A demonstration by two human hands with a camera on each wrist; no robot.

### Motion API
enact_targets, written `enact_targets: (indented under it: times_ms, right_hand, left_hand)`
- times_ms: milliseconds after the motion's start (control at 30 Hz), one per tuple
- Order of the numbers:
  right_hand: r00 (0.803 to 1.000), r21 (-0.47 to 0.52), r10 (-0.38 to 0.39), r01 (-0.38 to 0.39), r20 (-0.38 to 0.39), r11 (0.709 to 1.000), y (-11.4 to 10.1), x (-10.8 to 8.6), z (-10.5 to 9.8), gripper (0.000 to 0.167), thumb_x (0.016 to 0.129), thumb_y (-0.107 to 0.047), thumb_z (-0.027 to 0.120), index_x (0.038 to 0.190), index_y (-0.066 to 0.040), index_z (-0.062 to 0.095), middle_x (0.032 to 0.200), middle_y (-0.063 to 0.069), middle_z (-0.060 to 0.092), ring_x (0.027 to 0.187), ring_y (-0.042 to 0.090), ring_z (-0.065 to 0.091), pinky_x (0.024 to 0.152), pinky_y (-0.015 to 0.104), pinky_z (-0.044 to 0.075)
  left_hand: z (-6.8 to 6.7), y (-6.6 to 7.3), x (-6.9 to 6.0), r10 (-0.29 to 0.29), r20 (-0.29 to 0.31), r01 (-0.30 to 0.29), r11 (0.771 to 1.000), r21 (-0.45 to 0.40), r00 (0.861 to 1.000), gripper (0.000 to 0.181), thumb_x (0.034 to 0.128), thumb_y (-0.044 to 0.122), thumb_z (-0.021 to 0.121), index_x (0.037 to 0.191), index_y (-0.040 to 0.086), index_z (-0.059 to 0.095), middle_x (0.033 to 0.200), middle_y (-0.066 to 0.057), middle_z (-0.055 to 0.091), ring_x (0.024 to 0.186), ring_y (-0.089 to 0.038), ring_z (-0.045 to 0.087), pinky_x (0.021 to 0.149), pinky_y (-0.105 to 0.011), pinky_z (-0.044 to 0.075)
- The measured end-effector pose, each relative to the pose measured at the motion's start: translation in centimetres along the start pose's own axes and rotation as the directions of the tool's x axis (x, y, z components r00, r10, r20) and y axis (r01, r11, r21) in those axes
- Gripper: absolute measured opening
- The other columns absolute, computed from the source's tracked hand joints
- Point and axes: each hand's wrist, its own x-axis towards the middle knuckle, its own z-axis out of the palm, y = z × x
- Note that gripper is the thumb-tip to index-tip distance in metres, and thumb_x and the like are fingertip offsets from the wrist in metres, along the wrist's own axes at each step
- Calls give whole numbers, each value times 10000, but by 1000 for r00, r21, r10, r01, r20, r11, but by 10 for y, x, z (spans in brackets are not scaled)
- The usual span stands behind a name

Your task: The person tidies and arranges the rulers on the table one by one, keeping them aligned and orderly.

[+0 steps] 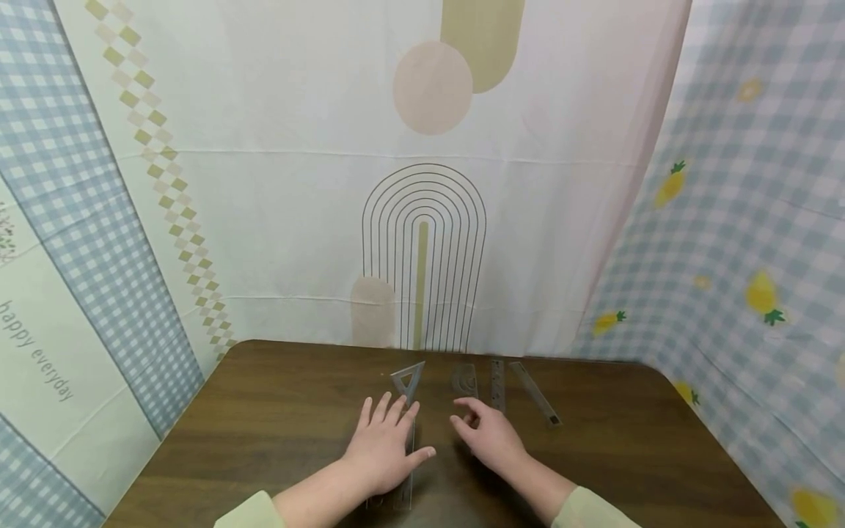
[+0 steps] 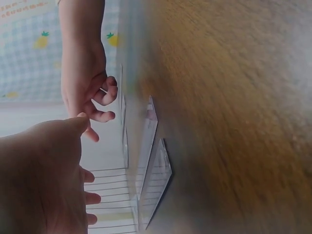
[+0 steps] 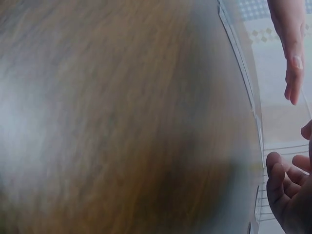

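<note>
Head view faces forward and down; low, close wrist views share the tabletop (image 1: 634,440).

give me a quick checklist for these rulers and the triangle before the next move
1. Left hand free: ok, fingers spread, gripping nothing.
2. Right hand free: ok, fingers loosely curled, nothing seen in them.
3. Triangle on the table: ok, just beyond the left fingertips.
4. Slanted ruler in full view: ok, rightmost of the tools.
5. Nearest clear plastic piece in full view: not ok, left hand partly hides it.
6. Slanted ruler's markings readable: cannot tell, too small.
</note>
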Motion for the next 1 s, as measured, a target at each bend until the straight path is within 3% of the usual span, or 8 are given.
enact_targets:
  times_ms: [200,1000]
  right_hand:
    - [999,-88,4,-8,-45,996,5,1,-3,354,973,-312,640,1267,-115,649,770,-95,578,543,77,472,509,256,404]
    - [995,-184,18,-35,-94,982,23,3,-19,332,951,-295,670,1242,-134,670,790,-90,563,535,87,422,486,266,364]
  left_hand:
    - [-1,9,5,8,-5,-8,1000,17,1000,853,921,731,408,1557,167,347,1597,-113,304,1490,-370,173,1162,-624,75]
    - [5,33,20,25,8,-26,997,70,1000,876,907,775,339,1564,196,334,1606,-89,295,1492,-354,176,1166,-607,110]
